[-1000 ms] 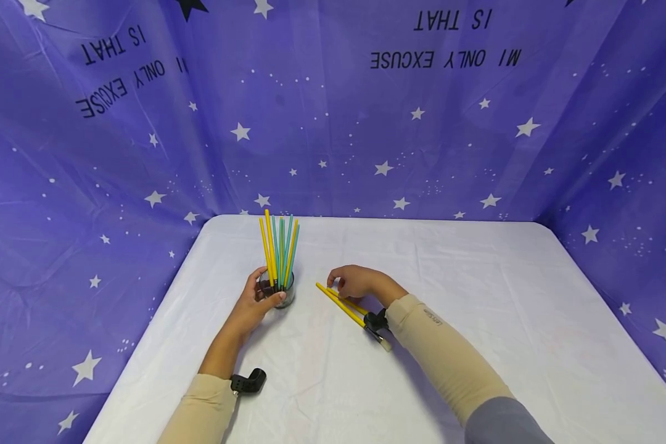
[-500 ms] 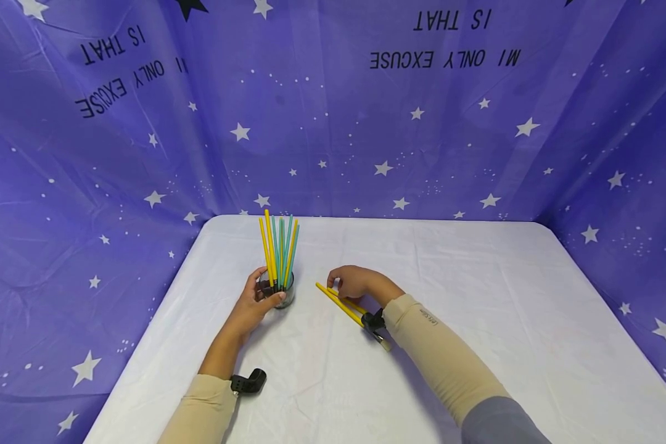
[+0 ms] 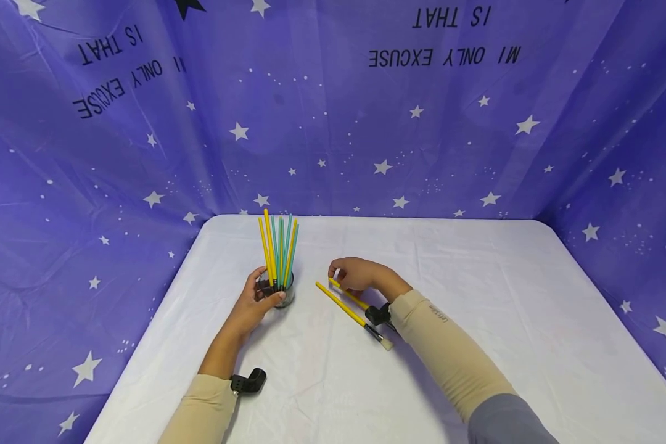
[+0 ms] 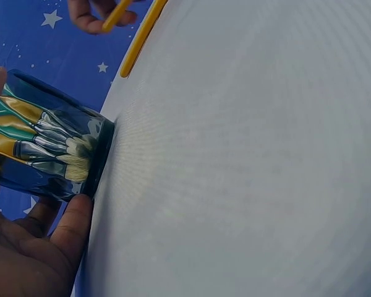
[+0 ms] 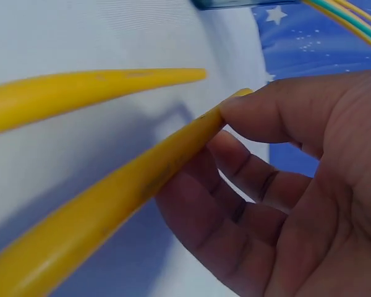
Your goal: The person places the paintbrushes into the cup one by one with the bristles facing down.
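My left hand (image 3: 253, 303) grips a clear glass cup (image 3: 290, 294) standing on the table at centre left. Several yellow and teal paintbrushes (image 3: 281, 250) stand in it, bristles (image 4: 78, 168) down, as the left wrist view shows. My right hand (image 3: 361, 275) pinches a yellow paintbrush (image 5: 105, 207) near its handle tip between thumb and fingers. In the left wrist view, that handle tip (image 4: 116, 15) appears raised off the table. A second yellow paintbrush (image 3: 344, 305) lies on the cloth beside it, its pale bristles (image 3: 386, 345) towards me.
A white cloth (image 3: 477, 296) covers the table. Purple curtains (image 3: 333, 123) with white stars hang behind it and along both sides. Black wrist cameras sit on both arms, the right one (image 3: 377, 314) overlapping the held brush in the head view.
My right hand has moved slightly up and away with the pinched paintbrush, parting it from the one on the table. The left hand and glass cup have stayed put.
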Tool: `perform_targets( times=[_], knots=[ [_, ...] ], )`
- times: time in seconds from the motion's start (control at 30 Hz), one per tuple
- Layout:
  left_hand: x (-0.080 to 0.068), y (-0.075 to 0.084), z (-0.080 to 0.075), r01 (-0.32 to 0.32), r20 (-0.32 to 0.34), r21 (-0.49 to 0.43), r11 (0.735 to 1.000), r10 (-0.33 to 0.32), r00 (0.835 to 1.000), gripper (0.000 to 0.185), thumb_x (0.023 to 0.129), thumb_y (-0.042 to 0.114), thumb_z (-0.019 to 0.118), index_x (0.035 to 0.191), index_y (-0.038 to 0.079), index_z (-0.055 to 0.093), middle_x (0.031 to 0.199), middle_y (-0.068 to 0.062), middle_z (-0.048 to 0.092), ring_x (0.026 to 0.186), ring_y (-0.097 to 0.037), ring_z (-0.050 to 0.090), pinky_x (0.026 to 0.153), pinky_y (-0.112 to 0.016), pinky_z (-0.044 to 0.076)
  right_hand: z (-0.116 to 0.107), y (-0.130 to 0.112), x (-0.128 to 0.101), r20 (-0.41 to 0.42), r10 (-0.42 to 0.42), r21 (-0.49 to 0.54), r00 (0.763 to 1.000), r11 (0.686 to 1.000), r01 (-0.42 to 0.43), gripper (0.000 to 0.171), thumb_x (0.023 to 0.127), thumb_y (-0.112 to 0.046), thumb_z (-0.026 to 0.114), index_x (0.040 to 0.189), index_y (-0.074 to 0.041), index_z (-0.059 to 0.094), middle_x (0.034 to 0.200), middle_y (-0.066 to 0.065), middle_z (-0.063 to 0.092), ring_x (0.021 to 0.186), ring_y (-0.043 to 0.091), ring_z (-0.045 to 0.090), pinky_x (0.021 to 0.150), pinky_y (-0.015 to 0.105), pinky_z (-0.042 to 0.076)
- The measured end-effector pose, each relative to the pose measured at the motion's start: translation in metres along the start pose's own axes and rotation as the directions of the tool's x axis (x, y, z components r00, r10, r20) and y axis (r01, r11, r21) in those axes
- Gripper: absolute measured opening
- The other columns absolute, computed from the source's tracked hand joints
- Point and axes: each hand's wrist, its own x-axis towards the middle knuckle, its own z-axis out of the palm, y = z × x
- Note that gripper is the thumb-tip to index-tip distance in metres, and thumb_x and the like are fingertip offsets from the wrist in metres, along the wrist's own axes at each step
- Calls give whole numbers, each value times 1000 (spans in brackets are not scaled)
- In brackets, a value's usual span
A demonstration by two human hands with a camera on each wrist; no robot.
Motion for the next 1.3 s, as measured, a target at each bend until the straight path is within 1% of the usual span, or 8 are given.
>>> perform_targets(
  times=[0.2, 0.6, 0.67, 0.83, 0.9, 1.0, 1.17, 1.3],
  knots=[
    [0, -2, 0, -17, -4, 4, 1000, 17, 1000, 84, 92, 20, 72, 155, 24, 17, 143, -20, 44, 127, -30, 45, 100, -39, 38, -13, -11, -9, -15, -61, 16, 998, 998, 61, 32, 93, 4, 53, 124, -5, 55, 104, 10, 57, 69, 25, 55, 68, 45, 54],
    [3, -2, -1, -1, 6, -14, 1000, 2, 1000, 85, 92, 19, 71, 156, 23, 15, 146, -20, 41, 131, -31, 42, 101, -41, 36, -26, -32, -15, -88, -158, 91, 984, 982, 166, 32, 92, 5, 52, 123, -6, 51, 103, 11, 54, 77, 23, 60, 69, 44, 55],
    [1, 1, -1, 7, 10, -20, 1000, -6, 1000, 84, 93, 17, 70, 156, 23, 15, 146, -21, 40, 131, -32, 42, 101, -41, 35, -28, -34, -15, -106, -172, 115, 979, 976, 184, 32, 93, 5, 52, 123, -6, 50, 103, 11, 53, 78, 24, 60, 69, 44, 55],
    [-12, 22, 2, 1, 23, -13, 1000, -1, 1000, 83, 93, 14, 69, 156, 16, 14, 144, -25, 41, 129, -34, 43, 99, -39, 37, -29, -41, -16, -154, -211, 173, 965, 956, 236, 30, 94, 4, 53, 122, -7, 48, 102, 12, 50, 81, 26, 59, 70, 45, 55],
    [-17, 28, 3, -4, 27, -9, 1000, 4, 1000, 82, 93, 14, 68, 156, 14, 15, 143, -25, 42, 128, -33, 44, 98, -37, 39, -28, -43, -16, -175, -227, 196, 958, 945, 260, 29, 95, 4, 53, 121, -7, 47, 102, 12, 49, 82, 27, 59, 71, 45, 56],
    [-17, 28, 4, -2, 29, -16, 1000, 2, 1000, 82, 93, 13, 68, 156, 13, 15, 143, -25, 42, 128, -33, 44, 97, -36, 39, -27, -46, -15, -219, -253, 237, 942, 923, 303, 28, 95, 5, 53, 120, -7, 46, 103, 12, 48, 85, 27, 58, 70, 45, 56],
    [-5, 10, 1, 4, 15, -34, 999, -4, 1000, 83, 93, 14, 69, 156, 19, 16, 144, -23, 42, 129, -32, 43, 98, -37, 37, -26, -50, -10, -295, -305, 301, 906, 870, 391, 29, 95, 6, 51, 121, -4, 44, 106, 13, 47, 88, 27, 57, 69, 42, 57],
    [1, -2, -1, -3, -3, -20, 1000, 3, 1000, 82, 93, 17, 70, 156, 23, 17, 143, -21, 44, 128, -30, 45, 98, -36, 38, -26, -54, -7, -359, -334, 354, 872, 816, 458, 30, 94, 7, 49, 122, -3, 42, 106, 14, 47, 88, 28, 57, 71, 45, 57]
  ],
)
